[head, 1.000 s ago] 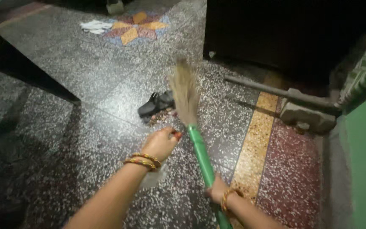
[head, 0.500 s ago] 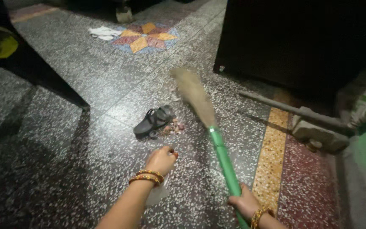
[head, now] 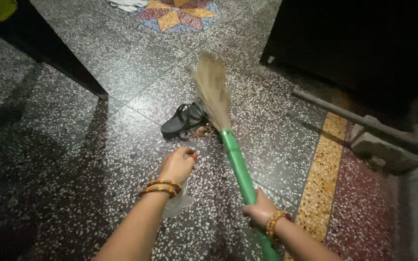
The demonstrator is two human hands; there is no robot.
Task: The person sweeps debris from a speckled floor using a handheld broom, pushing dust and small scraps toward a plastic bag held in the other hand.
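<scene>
My right hand (head: 261,213) grips the green handle of a broom (head: 238,166) low in the view. The straw bristles (head: 212,92) reach forward and lie against a dark sandal (head: 182,121) on the speckled floor. A small heap of reddish debris (head: 202,130) sits beside the sandal, at the base of the bristles. My left hand (head: 177,165), with bangles on the wrist, hovers just short of the heap. Its fingers are closed on a pale, translucent sheet (head: 177,203) that hangs under the wrist.
A dark furniture leg (head: 68,67) slants in at the upper left. A dark cabinet (head: 364,38) fills the upper right. A grey pipe (head: 359,118) and a stone block (head: 385,152) lie at the right. The floor has a yellow strip (head: 322,179), a star inlay (head: 177,12) and a white cloth (head: 126,4).
The bristles have swung left, back against the sandal and the debris. My right hand has slid up the handle. My left hand has edged toward the heap.
</scene>
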